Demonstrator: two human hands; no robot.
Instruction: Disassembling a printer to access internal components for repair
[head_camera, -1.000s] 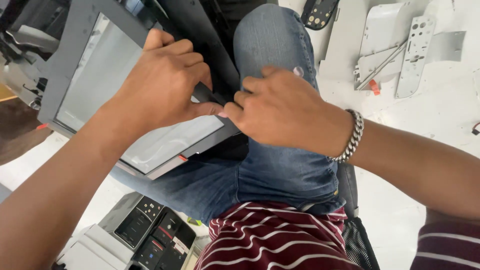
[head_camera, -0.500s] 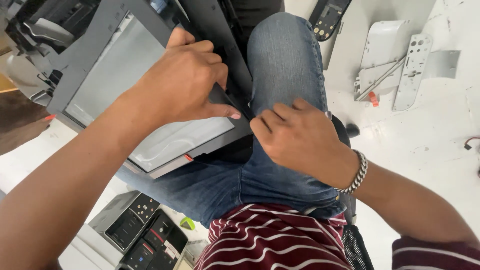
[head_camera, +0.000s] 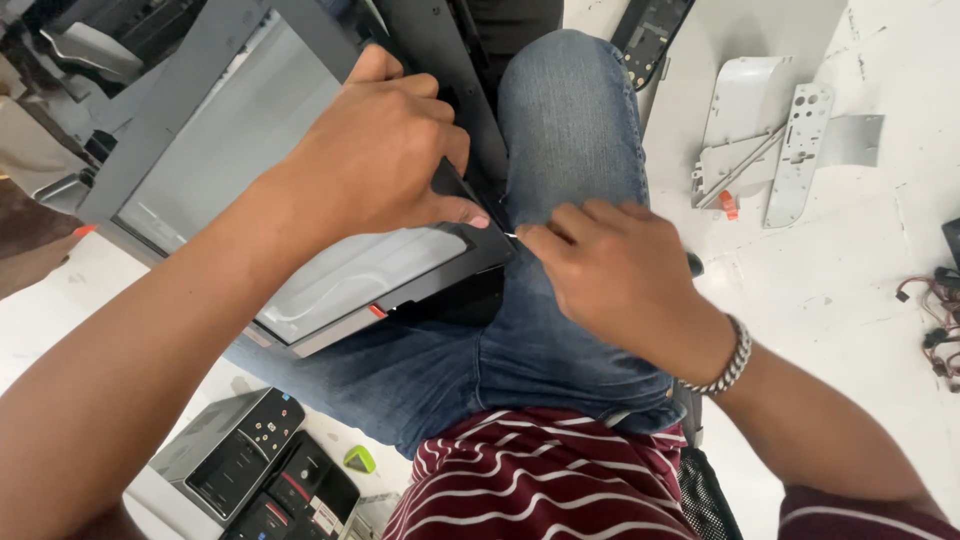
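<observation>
Scanner lid unit on our lap, both hands at its near-right corner.
Grey scanner lid unit (head_camera: 270, 190) rests across our left thigh. Left hand (head_camera: 375, 160) lies on top, fingers clamped on the dark edge. Right hand (head_camera: 620, 275) just right of it, fingers pinched together on a thin metal pin (head_camera: 509, 236) touching that corner. White bracket parts (head_camera: 780, 140) on floor, far right.

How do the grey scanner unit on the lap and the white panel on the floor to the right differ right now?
The scanner unit is dark grey with a pale glass face; the white panel is plain white. The scanner unit rests tilted on the person's lap, while the white panel lies flat on the floor. The left hand grips the scanner unit and the right hand works at its corner; nothing touches the white panel. Both look like detached machine parts.
</observation>
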